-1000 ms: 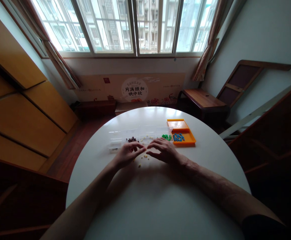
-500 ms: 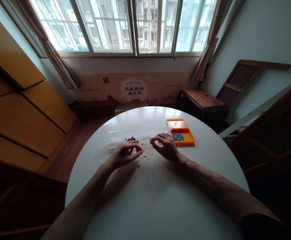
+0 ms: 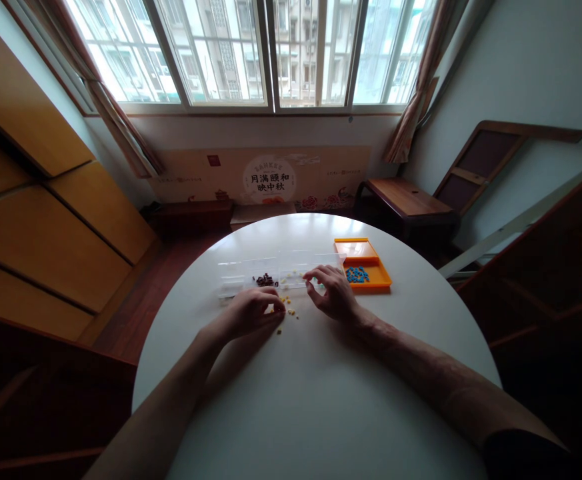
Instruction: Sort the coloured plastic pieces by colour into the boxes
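My left hand (image 3: 251, 312) rests on the round white table (image 3: 315, 393) with fingers curled, fingertips at a scatter of small yellow beads (image 3: 289, 309). My right hand (image 3: 331, 291) hovers at the right end of a clear compartment box (image 3: 271, 272), thumb and forefinger pinched together; whether a bead sits between them is too small to tell. The box holds dark brown beads (image 3: 265, 281) and some pale yellow ones (image 3: 291, 274). An orange tray (image 3: 365, 263) with blue beads (image 3: 356, 273) lies just right of my right hand.
Beyond the table stand a low wooden bench (image 3: 403, 195) at the back right, wooden cabinet panels (image 3: 55, 220) on the left and a large window (image 3: 251, 53). A printed board (image 3: 269, 179) leans under the window.
My right hand lifted from the loose beads toward the clear box and now covers the green beads. My left hand slid slightly nearer and curled over the yellow beads.
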The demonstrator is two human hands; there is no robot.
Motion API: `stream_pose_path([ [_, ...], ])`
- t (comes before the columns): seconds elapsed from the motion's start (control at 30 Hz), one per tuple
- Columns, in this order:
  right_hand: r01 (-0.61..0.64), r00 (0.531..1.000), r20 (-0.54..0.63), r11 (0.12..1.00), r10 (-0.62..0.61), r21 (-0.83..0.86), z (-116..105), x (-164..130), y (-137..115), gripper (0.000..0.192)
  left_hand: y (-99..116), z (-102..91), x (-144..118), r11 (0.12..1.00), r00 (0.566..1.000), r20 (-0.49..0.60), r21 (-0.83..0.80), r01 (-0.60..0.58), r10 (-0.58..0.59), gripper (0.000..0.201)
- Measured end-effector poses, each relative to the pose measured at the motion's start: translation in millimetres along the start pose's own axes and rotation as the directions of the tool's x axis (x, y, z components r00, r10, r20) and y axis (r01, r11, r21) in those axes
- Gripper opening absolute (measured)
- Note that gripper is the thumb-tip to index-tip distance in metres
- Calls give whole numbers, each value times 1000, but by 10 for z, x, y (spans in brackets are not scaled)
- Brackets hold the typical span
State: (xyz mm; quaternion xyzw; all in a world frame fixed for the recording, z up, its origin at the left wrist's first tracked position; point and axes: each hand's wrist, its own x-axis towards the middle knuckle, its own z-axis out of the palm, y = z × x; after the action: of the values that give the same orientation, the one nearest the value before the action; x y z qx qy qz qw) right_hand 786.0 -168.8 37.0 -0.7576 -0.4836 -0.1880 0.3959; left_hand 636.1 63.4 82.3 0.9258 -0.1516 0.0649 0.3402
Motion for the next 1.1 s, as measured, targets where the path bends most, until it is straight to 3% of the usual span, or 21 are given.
stream_pose_path([
  [0.23, 128, 989, 66, 991, -130, 35, 16, -17, 7, 12, -12, 27, 17, 999, 995, -93, 34, 38, -35, 19],
  [0.57, 147, 985, 89, 989, -149, 34, -1, -7, -19, 13, -20, 59, 20, 997, 998, -18, 60, -51, 53, 22],
  [0.77, 231, 966, 100, 971, -237, 64, -35, -6, -38, 4, 12, 85, 65, 992, 991, -126, -120, 33, -48, 28],
  [0.9, 274, 955, 94, 957, -282, 92, -63, -12, -43, 14, 60, 147, 121, 966, 967, -214, -243, 84, -138, 33],
  [1.1, 283, 947, 130, 954, -294, 100, -58, -25, 4, 12, 80, 264, 147, 960, 967, -194, -254, 114, -166, 38],
])
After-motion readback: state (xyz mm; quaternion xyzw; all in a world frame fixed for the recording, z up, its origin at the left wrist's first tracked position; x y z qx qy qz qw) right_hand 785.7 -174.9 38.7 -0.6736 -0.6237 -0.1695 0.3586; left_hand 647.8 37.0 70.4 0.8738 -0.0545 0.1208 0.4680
